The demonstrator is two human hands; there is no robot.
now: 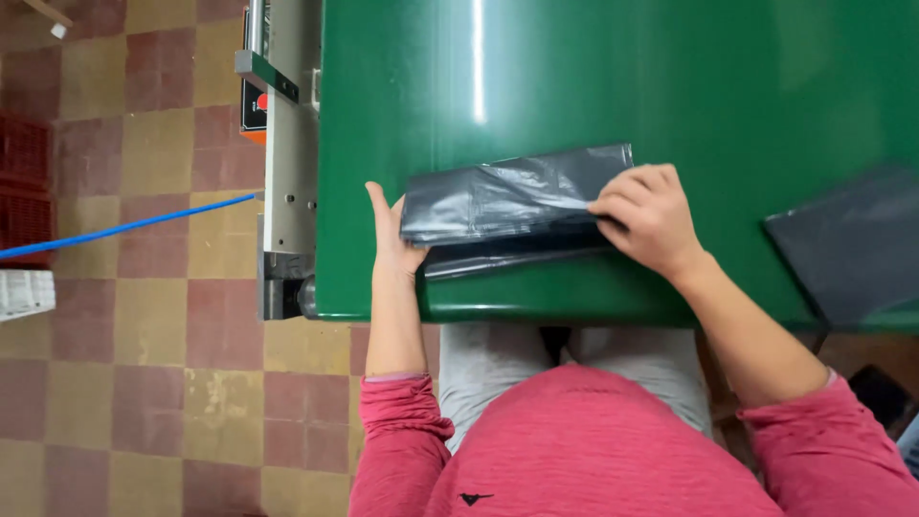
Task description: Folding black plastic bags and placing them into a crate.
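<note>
Where tiles [153, 383] chequer, green table [613, 77] gleams

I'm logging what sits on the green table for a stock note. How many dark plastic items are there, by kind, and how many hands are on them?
Folded dark grey plastic bag under the hands: 1
Dark grey flat sheet at the table's right edge: 1
Hands on the bag: 2, left hand and right hand
Total: 4

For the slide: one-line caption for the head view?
Left hand flat against the end of a folded dark plastic bag on a green table; right hand presses its other end.
</note>
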